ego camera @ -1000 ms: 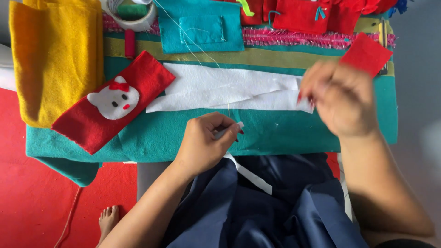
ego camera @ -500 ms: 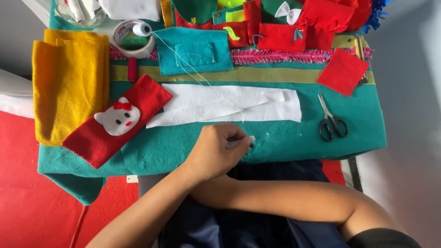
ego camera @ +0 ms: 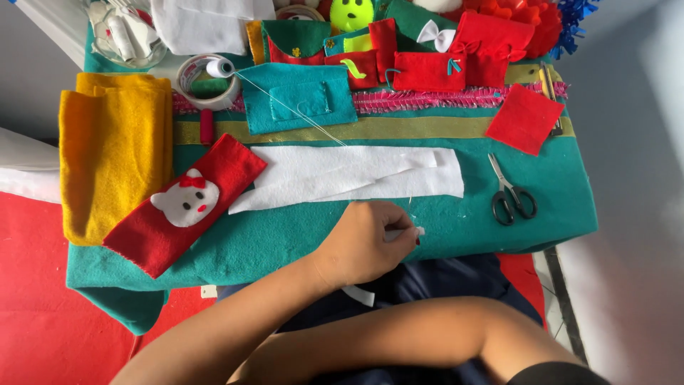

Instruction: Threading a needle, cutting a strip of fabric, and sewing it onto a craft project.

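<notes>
White felt scrap (ego camera: 417,232) pinched in left hand (ego camera: 367,242) at the teal cloth's (ego camera: 285,239) near edge. Right hand has withdrawn under the left forearm, hidden; grip cannot be told. Scissors (ego camera: 511,194) now lie released, right of white strips (ego camera: 356,178).

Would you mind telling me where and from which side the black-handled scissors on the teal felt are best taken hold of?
Grip the scissors by the two black finger loops, which lie at the end nearer the person. Come from the table's near edge on the right side, so the closed blades point away towards the red felt square. They lie flat on the teal felt, apart from the white strips, so nothing crowds the loops.
</notes>
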